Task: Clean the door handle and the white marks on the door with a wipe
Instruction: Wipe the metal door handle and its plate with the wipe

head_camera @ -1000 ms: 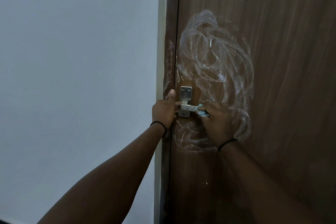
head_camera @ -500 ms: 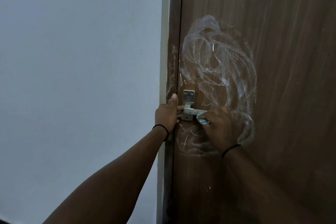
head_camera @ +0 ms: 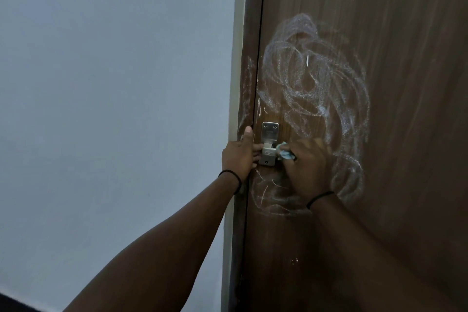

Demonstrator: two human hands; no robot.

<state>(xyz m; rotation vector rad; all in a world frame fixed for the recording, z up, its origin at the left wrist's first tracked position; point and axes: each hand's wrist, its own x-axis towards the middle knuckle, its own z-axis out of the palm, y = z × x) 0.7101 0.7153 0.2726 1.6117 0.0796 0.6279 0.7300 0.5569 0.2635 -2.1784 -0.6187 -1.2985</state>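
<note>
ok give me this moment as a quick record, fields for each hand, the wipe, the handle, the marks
left hand: braced at the door edge, fingers touching the left side of the handle plate
right hand: closed on the wipe
wipe: light blue, bunched, pressed against the right side of the handle
door handle: small silver metal plate near the left edge of the brown door
white marks: chalky swirls above, right of and below the handle, uncleaned
wrists: thin black band on each

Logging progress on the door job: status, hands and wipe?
Left hand braced at door edge beside handle. Right hand presses wipe on handle. White marks uncleaned. Nothing obstructing.
</note>
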